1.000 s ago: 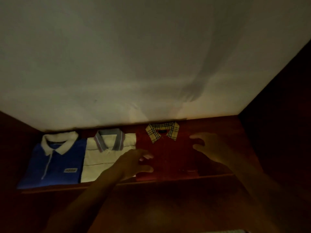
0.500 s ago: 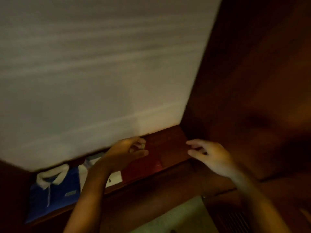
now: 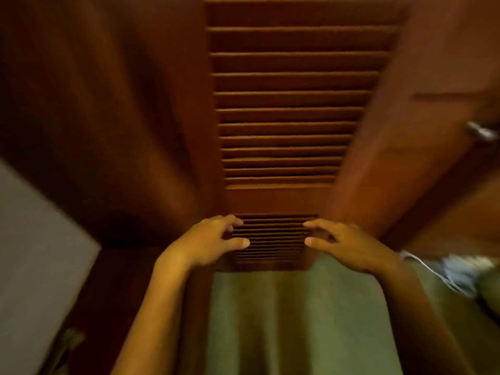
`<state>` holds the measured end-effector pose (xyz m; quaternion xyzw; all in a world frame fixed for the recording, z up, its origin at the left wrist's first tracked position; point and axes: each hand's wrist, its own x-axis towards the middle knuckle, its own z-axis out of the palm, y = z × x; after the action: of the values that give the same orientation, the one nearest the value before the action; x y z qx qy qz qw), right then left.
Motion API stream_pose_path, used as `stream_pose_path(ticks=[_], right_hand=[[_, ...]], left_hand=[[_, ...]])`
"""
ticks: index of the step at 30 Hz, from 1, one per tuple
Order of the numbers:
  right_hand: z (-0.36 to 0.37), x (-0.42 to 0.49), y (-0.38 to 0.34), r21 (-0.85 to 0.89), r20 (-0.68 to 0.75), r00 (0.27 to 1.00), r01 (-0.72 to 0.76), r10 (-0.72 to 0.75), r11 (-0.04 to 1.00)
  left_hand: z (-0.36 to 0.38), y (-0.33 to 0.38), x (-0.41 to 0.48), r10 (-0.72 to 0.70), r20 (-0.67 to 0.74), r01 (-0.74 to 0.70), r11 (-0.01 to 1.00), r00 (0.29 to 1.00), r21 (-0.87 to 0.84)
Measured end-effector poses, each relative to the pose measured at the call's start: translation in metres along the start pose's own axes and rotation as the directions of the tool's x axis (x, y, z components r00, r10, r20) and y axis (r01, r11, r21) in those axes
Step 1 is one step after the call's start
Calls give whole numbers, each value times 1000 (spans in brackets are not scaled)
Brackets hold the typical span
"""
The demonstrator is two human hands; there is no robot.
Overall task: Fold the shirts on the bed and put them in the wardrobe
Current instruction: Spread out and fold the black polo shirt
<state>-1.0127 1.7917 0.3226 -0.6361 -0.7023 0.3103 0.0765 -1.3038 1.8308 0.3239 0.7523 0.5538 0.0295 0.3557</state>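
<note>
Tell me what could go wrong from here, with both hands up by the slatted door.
1. The left hand and right hand are empty, fingers loosely curled close to the slatted door. Whether they touch it cannot be told. A fingertip might catch between slats, or get pinched if the door swings.
2. A pale cord lies on the green floor to the right. A foot might snag it when stepping that way.

The view has swung from the shelf of 3 shirts, now out of sight, to a louvred door (image 3: 292, 117), before whose lower slats the left hand (image 3: 208, 244) and right hand (image 3: 343, 247) now hang empty, fingers loosely curled.
</note>
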Motion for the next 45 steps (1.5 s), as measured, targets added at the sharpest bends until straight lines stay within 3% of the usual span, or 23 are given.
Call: stream_pose_path(ticks=[3,6,9,15,24,30,34,39,42,45], right_hand=[[-9,-88,75,84,-66,969,-233,239,969],[-16,-186,136,199,-123,886,-420,448,885],[-18,-290,194,328,-236,765,-518,599,790],[-8,-504,286,486,-269,490,-674,829,556],[25,-725,366,742,-232,143,-613,962,270],[50,-807,410,832,-149,1,-540,989,126],[43,-861,437,862,-155,-140,-503,978,65],[42,-941,460,892,-179,-310,-451,934,22],[57,-988,475,909,-176,-358,-417,917,11],[76,-1040,496,909,-166,-340,-416,926,10]], left_hand=[[45,84,35,161,202,-185,977,966,107],[101,173,52,267,366,-340,928,892,154],[168,275,49,375,488,-512,840,788,182],[332,459,8,515,681,-766,635,520,105],[534,653,-83,452,869,-894,447,201,-25],[646,747,-111,372,923,-937,347,93,-45],[714,815,-128,363,931,-963,239,-28,-122],[787,885,-181,324,938,-971,155,-122,-180],[830,912,-219,304,940,-968,145,-154,-205],[873,931,-257,298,942,-971,130,-157,-203]])
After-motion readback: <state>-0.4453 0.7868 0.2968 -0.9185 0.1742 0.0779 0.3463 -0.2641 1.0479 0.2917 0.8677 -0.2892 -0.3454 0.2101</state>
